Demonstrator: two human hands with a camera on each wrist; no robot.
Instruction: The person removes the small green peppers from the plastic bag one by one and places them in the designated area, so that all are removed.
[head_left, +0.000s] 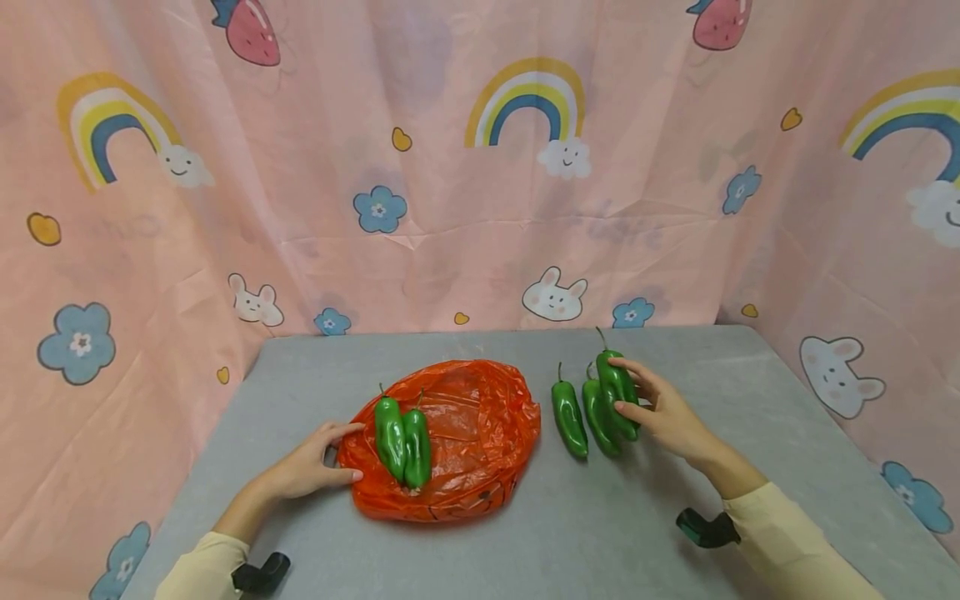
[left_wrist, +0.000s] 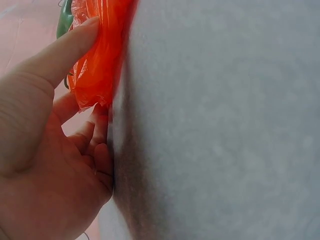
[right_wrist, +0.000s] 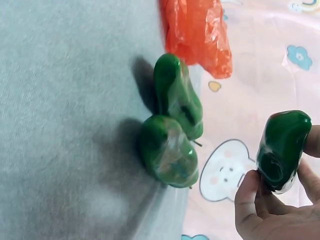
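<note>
An orange-red plastic bag (head_left: 480,425) lies spread with its mouth wide, and two green chili peppers (head_left: 390,440) rest side by side in its left part. My left hand (head_left: 311,465) holds the bag's left edge, thumb on the near side and fingers farther round it, as the left wrist view (left_wrist: 55,125) shows. Raised above the table on the right, a glossy green chili pepper (head_left: 612,375) is gripped between thumb and fingers of my right hand (head_left: 667,417). Just left of it, two more peppers (head_left: 569,418) lie on the table, stems pointing away.
The grey table (head_left: 600,533) ends at a pink patterned curtain (head_left: 465,250) along the back and both sides. A dark camera mount sits at each wrist, below the cream sleeves (head_left: 795,533).
</note>
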